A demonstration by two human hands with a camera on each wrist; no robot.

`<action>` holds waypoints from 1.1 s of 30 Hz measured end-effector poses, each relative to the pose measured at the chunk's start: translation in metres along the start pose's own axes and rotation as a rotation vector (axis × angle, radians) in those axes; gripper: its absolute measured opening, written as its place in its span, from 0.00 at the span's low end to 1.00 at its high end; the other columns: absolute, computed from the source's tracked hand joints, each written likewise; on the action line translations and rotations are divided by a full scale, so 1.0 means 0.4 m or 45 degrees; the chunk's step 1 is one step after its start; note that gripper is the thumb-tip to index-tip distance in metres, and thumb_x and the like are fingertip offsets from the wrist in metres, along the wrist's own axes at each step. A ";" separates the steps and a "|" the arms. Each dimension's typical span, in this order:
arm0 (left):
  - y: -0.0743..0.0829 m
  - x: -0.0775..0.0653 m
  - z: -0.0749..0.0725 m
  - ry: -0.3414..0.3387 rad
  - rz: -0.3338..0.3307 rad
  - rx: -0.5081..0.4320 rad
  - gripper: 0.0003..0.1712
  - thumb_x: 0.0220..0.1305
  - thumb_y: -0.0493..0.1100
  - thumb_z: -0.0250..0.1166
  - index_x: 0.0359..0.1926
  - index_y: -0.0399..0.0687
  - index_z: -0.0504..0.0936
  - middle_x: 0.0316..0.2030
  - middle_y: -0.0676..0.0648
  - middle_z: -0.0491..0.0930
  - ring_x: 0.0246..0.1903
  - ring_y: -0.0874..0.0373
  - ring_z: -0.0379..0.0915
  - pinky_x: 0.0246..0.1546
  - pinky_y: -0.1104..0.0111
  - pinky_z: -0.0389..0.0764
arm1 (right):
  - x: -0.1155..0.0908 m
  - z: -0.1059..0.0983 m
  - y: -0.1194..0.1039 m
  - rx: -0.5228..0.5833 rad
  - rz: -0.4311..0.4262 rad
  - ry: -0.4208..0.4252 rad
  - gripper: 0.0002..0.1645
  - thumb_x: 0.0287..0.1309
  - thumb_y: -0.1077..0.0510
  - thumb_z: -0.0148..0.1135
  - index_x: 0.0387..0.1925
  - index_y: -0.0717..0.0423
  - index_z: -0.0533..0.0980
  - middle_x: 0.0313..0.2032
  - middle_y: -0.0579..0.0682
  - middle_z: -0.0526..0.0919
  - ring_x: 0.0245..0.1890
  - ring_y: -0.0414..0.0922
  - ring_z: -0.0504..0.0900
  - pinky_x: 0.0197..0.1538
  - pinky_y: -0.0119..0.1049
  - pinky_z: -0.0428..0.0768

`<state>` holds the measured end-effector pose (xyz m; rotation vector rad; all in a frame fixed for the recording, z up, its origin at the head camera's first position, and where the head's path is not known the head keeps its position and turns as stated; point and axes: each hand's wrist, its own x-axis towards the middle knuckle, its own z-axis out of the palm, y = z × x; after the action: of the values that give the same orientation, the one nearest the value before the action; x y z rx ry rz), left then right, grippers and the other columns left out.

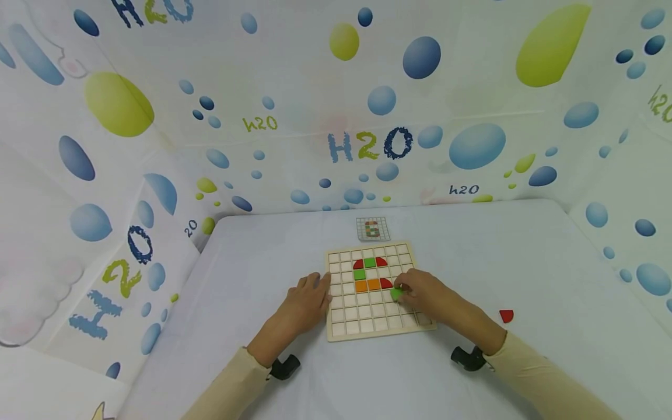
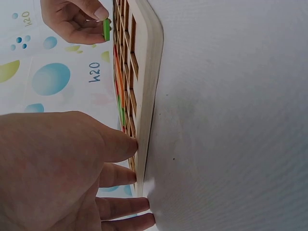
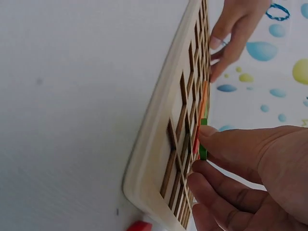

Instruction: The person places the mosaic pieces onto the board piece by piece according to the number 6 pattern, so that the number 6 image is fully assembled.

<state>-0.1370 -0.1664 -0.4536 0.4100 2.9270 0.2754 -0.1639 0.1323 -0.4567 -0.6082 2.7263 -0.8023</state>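
Observation:
A square wooden grid board lies on the white table. Red quarter-round, green square and orange square tiles fill some of its cells. My right hand pinches a green tile between thumb and fingers over the board's right part, beside a red tile. In the right wrist view the green tile is held on edge, close to the grid. My left hand rests against the board's left edge; in the left wrist view its fingers are fairly straight and touch the rim.
Behind the board lies a small card with a coloured grid pattern. A loose red quarter-round tile sits on the table to the right, near my right forearm. A printed curtain hangs behind the table.

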 end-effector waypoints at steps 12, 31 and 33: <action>0.001 0.001 0.000 -0.005 0.001 0.009 0.33 0.85 0.49 0.51 0.81 0.40 0.60 0.75 0.32 0.63 0.74 0.33 0.61 0.66 0.38 0.71 | -0.001 0.012 -0.036 -0.066 0.024 0.047 0.15 0.64 0.59 0.75 0.50 0.58 0.84 0.33 0.46 0.76 0.38 0.44 0.73 0.44 0.39 0.76; -0.003 -0.001 0.002 0.028 0.020 0.001 0.32 0.85 0.50 0.51 0.81 0.41 0.61 0.74 0.31 0.64 0.73 0.33 0.62 0.65 0.38 0.72 | 0.012 0.019 -0.061 -0.201 0.049 0.056 0.15 0.62 0.58 0.77 0.48 0.58 0.84 0.35 0.47 0.80 0.36 0.43 0.75 0.48 0.40 0.82; -0.003 -0.001 0.002 0.028 0.018 -0.003 0.32 0.85 0.49 0.51 0.81 0.40 0.61 0.74 0.31 0.64 0.73 0.33 0.62 0.65 0.38 0.72 | 0.013 0.023 -0.059 -0.213 0.037 0.062 0.15 0.61 0.58 0.77 0.48 0.57 0.85 0.35 0.47 0.81 0.36 0.42 0.75 0.48 0.40 0.82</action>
<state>-0.1366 -0.1674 -0.4546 0.4301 2.9457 0.2871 -0.1579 0.1077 -0.4516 -0.5874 2.8598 -0.5942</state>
